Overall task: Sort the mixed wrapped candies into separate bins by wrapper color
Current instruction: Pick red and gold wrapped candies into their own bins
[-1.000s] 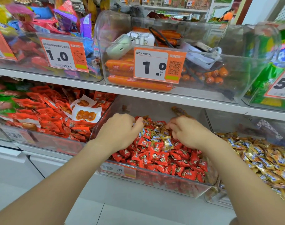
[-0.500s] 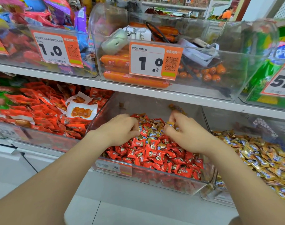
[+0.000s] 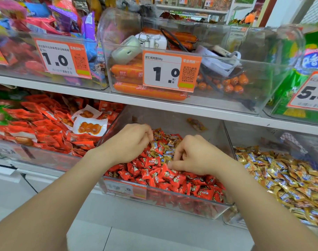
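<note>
A clear middle bin (image 3: 181, 205) on the lower shelf holds a heap of red-wrapped candies (image 3: 165, 176), with gold-wrapped candies (image 3: 166, 143) mixed in near the back. The clear bin to its right (image 3: 254, 138) is full of gold-wrapped candies (image 3: 281, 174). Both of my hands are inside the middle bin, over the mixed patch. My left hand (image 3: 129, 142) has curled fingers, and its tips pinch a gold candy. My right hand (image 3: 196, 156) is curled too, with a gold wrapper showing between its fingers. My palms are hidden.
A bin of red snack packets (image 3: 45, 127) stands to the left. The white upper shelf (image 3: 154, 104) hangs close above my hands and carries a sausage bin with a price tag (image 3: 170, 71). White floor tiles (image 3: 136, 232) lie below.
My right hand came down from its raised pinch and moved left into the pile. My left hand stayed at the left of the mixed patch. The view shifted slightly.
</note>
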The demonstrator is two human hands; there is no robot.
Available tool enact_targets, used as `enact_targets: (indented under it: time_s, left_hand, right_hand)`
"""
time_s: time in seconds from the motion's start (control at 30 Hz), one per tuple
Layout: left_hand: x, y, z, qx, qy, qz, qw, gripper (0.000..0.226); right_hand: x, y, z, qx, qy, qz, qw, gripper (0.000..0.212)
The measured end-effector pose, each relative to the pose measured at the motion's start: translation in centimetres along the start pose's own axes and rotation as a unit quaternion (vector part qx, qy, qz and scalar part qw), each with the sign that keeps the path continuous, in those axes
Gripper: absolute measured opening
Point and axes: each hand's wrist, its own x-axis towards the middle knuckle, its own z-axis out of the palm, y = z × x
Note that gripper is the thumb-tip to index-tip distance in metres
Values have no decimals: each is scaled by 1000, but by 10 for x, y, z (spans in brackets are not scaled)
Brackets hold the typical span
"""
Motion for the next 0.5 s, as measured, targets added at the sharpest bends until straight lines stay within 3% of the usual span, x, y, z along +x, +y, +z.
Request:
enact_targets:
  time_s: [0.07,0.2,0.27,0.33,0.43,0.5]
  left_hand:
    - [3,7,1,7,21,-5,1000,34]
    - [9,18,11,33,38,-7,999,51]
    - [11,19,17,38,23,17,999,62]
    - [12,19,22,31,-15,35,999,51]
    - [13,21,24,50,-86,35,994,15]
    - [12,24,26,92,-124,24,988,20]
  right_hand:
    - [-8,1,-6,18,-2,2,1000,28]
    - [-17,9,-17,53,110,-9,992,24]
    - [-20,14,-20,41,112,-16,993,20]
    - [-23,16,-19,24,61,-12,998,13]
    - [-24,14,-12,-5,-6,-4,1000,9]
    - [-25,11,-8,-18,-25,3,1000,22]
